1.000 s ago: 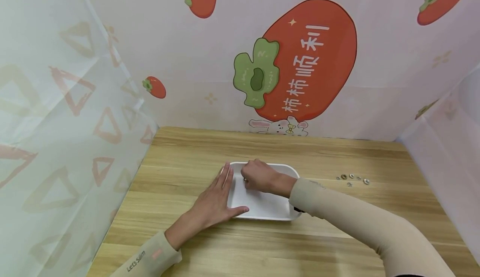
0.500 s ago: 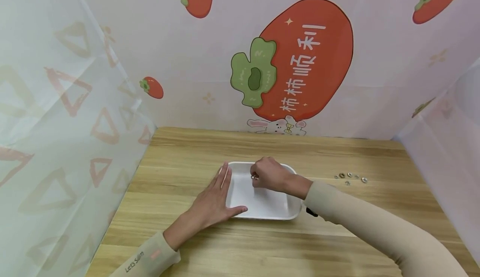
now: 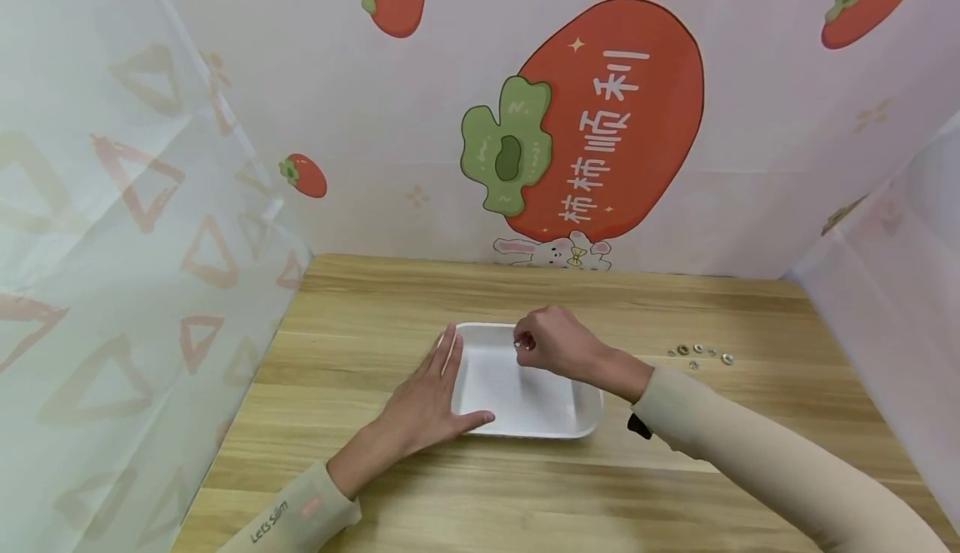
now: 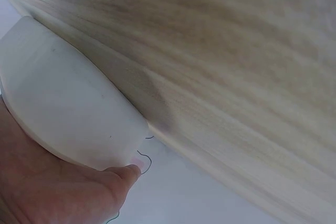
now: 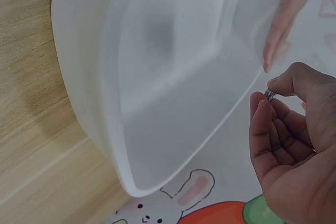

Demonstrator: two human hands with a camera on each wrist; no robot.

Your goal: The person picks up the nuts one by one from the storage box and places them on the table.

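Note:
A white tray point(image 3: 528, 411) with rounded corners sits on the wooden table. My left hand point(image 3: 423, 403) rests on its left side with straight fingers along the rim, the thumb reaching over the front rim. Above the tray's far part, my right hand point(image 3: 558, 343) pinches a small silver metal piece that looks like a nut point(image 5: 270, 95) between thumb and fingertips. In the right wrist view the piece is mostly covered by the fingertips. The left wrist view shows the tray's outer wall point(image 4: 73, 93) with the left hand against it.
Several small metal nuts point(image 3: 727, 359) lie loose on the table point(image 3: 405, 295) to the right of the tray. A printed backdrop point(image 3: 390, 120) closes off the back, with similar sheets at both sides.
My right hand has moved rightward across the tray from its left part, still pinching the small nut. My left hand keeps its place on the tray.

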